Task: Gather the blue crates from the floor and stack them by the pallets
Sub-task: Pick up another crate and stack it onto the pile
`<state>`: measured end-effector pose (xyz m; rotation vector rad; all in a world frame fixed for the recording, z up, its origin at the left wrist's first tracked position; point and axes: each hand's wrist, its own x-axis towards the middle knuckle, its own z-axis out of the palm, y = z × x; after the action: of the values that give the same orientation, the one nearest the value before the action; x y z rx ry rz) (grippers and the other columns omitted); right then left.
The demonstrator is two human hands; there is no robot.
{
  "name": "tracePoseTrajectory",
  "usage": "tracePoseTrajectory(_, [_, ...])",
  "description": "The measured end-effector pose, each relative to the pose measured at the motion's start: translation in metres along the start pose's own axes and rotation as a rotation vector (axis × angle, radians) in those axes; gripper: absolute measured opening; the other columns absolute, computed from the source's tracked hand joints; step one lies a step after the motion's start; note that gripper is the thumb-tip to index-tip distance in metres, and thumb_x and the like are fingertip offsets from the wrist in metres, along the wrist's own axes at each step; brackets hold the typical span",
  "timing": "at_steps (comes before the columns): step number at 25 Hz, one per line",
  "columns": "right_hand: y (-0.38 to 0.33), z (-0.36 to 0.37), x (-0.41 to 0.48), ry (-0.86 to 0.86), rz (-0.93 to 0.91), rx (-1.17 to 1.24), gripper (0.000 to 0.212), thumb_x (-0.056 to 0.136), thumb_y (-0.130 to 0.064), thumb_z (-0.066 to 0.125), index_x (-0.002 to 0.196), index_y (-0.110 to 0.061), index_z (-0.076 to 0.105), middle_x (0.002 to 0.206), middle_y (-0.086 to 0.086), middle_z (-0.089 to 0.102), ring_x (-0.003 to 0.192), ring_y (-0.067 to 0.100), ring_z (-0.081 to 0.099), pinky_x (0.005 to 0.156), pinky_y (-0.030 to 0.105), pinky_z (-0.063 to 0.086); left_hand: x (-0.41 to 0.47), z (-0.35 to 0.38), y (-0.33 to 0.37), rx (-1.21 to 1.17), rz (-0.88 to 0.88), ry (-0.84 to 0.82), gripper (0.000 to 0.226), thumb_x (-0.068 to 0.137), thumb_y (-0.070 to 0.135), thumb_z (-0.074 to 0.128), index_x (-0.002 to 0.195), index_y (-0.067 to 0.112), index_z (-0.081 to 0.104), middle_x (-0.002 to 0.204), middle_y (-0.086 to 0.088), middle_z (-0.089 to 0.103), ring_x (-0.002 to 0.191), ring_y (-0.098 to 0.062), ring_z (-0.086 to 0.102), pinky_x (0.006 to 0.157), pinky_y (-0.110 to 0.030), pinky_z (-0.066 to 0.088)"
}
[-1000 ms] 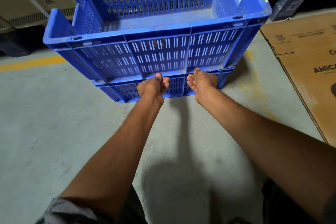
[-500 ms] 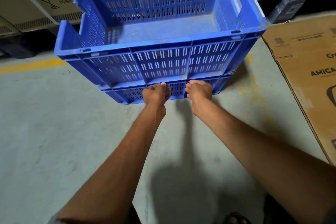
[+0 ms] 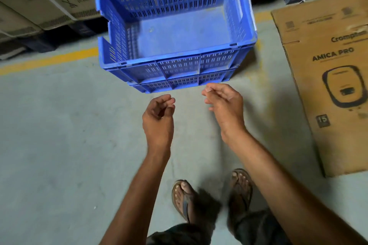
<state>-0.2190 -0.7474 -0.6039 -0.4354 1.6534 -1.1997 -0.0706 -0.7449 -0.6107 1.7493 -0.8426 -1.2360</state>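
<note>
Two blue slotted crates stand nested on the concrete floor ahead of me. The top crate is empty; only the front rim band of the lower crate shows beneath it. My left hand hovers just short of the stack's near side, fingers loosely curled, holding nothing. My right hand is level with it to the right, also free, fingers apart and slightly bent. Neither hand touches the crates.
A large flattened-looking cardboard box printed "AMICA PRO" lies on the floor at the right. Stacked cartons on dark pallets line the back left. A yellow floor line runs behind the crates. My sandalled feet are below.
Both hands let go of the lower crate's front rim and pulled back toward me. The crate stack now rests on the floor, and the view has risen and tilted down.
</note>
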Motion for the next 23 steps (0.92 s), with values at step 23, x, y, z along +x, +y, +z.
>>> tracePoseTrajectory(23, [-0.204, -0.303, -0.632, 0.336, -0.496, -0.773, 0.016, 0.094, -0.034, 0.065, 0.108, -0.028, 0.068, 0.095, -0.018, 0.064, 0.094, 0.007, 0.059, 0.078, 0.026, 0.046, -0.564, -0.14, 0.283, 0.959, 1.34, -0.753, 0.034, 0.096, 0.03, 0.058, 0.129, 0.028, 0.058, 0.126, 0.01, 0.063, 0.121, -0.016, 0.054, 0.092, -0.038, 0.046])
